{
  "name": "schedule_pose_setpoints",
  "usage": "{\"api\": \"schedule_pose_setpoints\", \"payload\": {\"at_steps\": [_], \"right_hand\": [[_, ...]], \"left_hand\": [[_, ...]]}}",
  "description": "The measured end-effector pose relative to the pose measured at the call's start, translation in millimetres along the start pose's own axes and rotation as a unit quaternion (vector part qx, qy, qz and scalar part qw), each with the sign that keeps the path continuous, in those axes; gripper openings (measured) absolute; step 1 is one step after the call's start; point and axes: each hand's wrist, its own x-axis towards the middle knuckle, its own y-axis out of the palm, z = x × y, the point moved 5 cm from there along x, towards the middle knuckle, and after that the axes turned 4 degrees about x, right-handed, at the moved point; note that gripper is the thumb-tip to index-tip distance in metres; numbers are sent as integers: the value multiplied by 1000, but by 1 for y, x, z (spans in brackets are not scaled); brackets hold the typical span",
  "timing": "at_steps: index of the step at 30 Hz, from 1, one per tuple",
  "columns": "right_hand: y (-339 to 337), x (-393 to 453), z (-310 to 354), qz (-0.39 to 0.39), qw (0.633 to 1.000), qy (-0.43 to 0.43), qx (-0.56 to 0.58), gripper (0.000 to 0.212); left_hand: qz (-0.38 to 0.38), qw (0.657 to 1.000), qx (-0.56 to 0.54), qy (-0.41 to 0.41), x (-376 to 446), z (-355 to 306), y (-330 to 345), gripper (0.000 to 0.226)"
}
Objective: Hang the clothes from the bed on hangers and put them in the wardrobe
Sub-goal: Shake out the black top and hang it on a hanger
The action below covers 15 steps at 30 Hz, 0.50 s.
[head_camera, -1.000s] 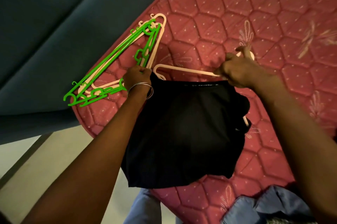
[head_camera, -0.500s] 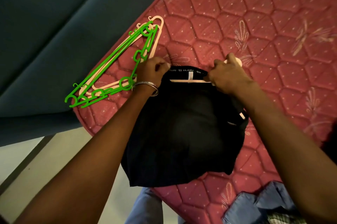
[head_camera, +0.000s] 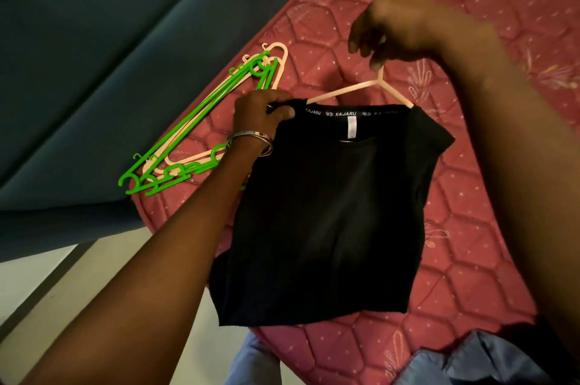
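A pile of green and cream plastic hangers (head_camera: 201, 130) is lying left of the black cotton T-shirt (head_camera: 329, 212) on the pink quilted mattress (head_camera: 470, 227). The left hand (head_camera: 260, 114) is pinching the shirt's collar. The blurred right hand (head_camera: 405, 23), fingers curled, is gripping the cream plastic hanger (head_camera: 376, 85) inside the shirt.

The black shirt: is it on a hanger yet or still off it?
On. The hanger runs into the black shirt at the neck, only its top showing; the right hand holds its hook.
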Motion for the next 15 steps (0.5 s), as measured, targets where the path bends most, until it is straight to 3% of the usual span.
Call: {"api": "schedule_pose_setpoints", "payload": {"at_steps": [7, 12, 15], "right_hand": [[-14, -9, -9, -122, 983, 45, 126, 37], [-44, -20, -10, -128, 982, 32, 137, 35], [-71, -25, -3, -175, 955, 27, 236, 36]], "left_hand": [[-92, 994, 15, 54, 1, -23, -7, 22], [-38, 995, 27, 91, 7, -38, -5, 39], [-21, 993, 37, 111, 16, -59, -13, 48]]}}
